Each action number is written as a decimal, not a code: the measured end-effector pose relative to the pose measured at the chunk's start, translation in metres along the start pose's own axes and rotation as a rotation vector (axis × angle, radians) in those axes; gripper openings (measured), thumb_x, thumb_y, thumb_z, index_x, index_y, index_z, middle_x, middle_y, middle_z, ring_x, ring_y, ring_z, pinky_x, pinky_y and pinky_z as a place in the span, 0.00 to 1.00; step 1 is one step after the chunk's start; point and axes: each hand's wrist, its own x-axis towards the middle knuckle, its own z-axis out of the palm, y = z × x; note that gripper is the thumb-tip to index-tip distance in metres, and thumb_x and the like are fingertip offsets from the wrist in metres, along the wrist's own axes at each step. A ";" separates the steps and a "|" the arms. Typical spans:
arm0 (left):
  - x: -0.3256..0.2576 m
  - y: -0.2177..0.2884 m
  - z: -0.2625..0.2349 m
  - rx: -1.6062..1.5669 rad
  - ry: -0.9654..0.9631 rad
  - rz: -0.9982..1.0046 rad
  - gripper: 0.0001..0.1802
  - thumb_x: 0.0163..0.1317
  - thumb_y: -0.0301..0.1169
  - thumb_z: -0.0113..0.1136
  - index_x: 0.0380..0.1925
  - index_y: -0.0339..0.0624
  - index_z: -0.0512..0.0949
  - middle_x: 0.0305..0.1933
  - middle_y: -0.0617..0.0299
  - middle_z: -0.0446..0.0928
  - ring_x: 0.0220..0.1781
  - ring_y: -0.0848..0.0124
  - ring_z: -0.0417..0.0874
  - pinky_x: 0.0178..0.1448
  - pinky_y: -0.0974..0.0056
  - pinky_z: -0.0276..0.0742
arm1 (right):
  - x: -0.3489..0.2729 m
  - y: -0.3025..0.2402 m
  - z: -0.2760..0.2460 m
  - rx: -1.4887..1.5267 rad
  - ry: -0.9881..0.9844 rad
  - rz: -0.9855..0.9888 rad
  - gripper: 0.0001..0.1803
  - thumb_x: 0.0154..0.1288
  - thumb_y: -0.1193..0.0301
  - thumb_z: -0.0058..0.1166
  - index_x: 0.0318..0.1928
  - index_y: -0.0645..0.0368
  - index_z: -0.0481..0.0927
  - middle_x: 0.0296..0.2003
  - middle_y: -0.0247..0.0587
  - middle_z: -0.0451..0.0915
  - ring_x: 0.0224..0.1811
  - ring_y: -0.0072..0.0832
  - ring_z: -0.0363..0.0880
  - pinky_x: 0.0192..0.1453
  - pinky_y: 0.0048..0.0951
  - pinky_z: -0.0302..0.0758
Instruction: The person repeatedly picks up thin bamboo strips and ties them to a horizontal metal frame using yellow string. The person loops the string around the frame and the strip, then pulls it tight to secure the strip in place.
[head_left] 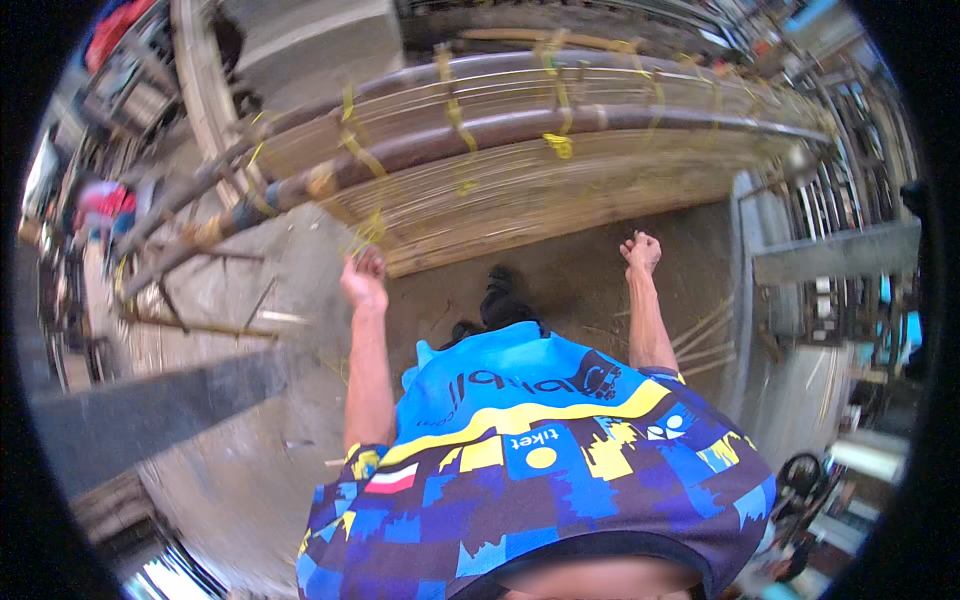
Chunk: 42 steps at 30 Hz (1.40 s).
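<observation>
A long panel of thin tan strips [520,195], looking like split bamboo, hangs in front of me from a dark round pole [440,147]. Yellow twine [371,230] bunches at the panel's lower left corner. Just beneath that bunch is my left hand [366,280], its fingers curled and seemingly pinching the twine, though blur softens the detail. My right hand [641,252] is closed in a loose fist near the panel's lower right edge, apart from it. Whatever it may hold is hidden by the fingers.
More yellow ties [558,147] loop around the poles. A grey beam [150,410] juts in at left, another grey beam [840,252] at right. Loose thin strips [705,340] lie on the floor by my right arm. Stacked wood [205,90] stands at the back left.
</observation>
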 end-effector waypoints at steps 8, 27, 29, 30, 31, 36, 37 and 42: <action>0.049 -0.128 0.016 1.736 -0.114 0.351 0.44 0.51 0.41 0.58 0.62 0.42 0.45 0.59 0.43 0.59 0.61 0.56 0.61 0.60 0.53 0.58 | -0.045 0.056 -0.026 0.000 -0.648 0.199 0.04 0.50 0.79 0.50 0.28 0.66 0.72 0.23 0.46 0.76 0.21 0.31 0.77 0.20 0.31 0.75; -0.023 -0.140 0.150 0.608 -0.933 -0.902 0.21 0.66 0.41 0.33 0.41 0.35 0.70 0.43 0.57 0.72 0.44 0.67 0.74 0.49 0.62 0.71 | -0.156 0.003 0.075 -0.273 -0.429 -0.682 0.09 0.49 0.73 0.50 0.32 0.65 0.74 0.27 0.48 0.74 0.33 0.41 0.75 0.37 0.37 0.70; -0.024 -0.134 0.143 0.660 -0.873 -0.987 0.21 0.65 0.44 0.33 0.44 0.41 0.69 0.44 0.59 0.72 0.46 0.65 0.74 0.51 0.59 0.69 | -0.168 0.007 0.074 -0.307 -0.352 -0.691 0.09 0.50 0.73 0.50 0.31 0.65 0.74 0.27 0.48 0.74 0.33 0.42 0.74 0.37 0.37 0.70; -0.024 -0.131 0.139 0.649 -0.917 -0.967 0.21 0.65 0.44 0.33 0.44 0.41 0.69 0.44 0.59 0.73 0.46 0.66 0.74 0.51 0.59 0.69 | -0.172 0.009 0.074 -0.293 -0.332 -0.741 0.08 0.50 0.73 0.49 0.31 0.65 0.74 0.27 0.48 0.74 0.33 0.42 0.74 0.37 0.37 0.70; -0.025 -0.131 0.136 0.653 -0.908 -0.987 0.22 0.65 0.45 0.32 0.44 0.42 0.69 0.44 0.59 0.73 0.46 0.66 0.74 0.52 0.59 0.69 | -0.176 0.009 0.073 -0.307 -0.344 -0.704 0.08 0.50 0.73 0.49 0.31 0.64 0.74 0.27 0.49 0.74 0.33 0.43 0.74 0.38 0.37 0.70; -0.035 -0.125 0.130 0.684 -0.983 -0.819 0.23 0.66 0.45 0.31 0.48 0.41 0.68 0.47 0.60 0.71 0.46 0.68 0.73 0.53 0.62 0.68 | -0.186 0.006 0.075 0.028 -0.348 -0.392 0.06 0.52 0.75 0.50 0.31 0.62 0.76 0.26 0.38 0.77 0.30 0.25 0.75 0.35 0.26 0.72; -0.040 -0.124 0.130 0.593 -0.980 -0.840 0.23 0.66 0.45 0.31 0.50 0.43 0.67 0.48 0.60 0.71 0.47 0.67 0.73 0.51 0.61 0.69 | -0.186 0.007 0.076 0.059 -0.298 -0.264 0.05 0.53 0.74 0.51 0.30 0.62 0.76 0.26 0.36 0.77 0.29 0.22 0.74 0.33 0.25 0.72; -0.080 -0.126 0.136 0.794 -0.861 -0.560 0.23 0.65 0.44 0.36 0.54 0.43 0.65 0.41 0.62 0.74 0.36 0.74 0.74 0.36 0.70 0.70 | -0.156 0.027 0.083 0.231 -0.074 0.072 0.05 0.50 0.73 0.53 0.27 0.62 0.77 0.21 0.38 0.77 0.22 0.21 0.74 0.26 0.26 0.71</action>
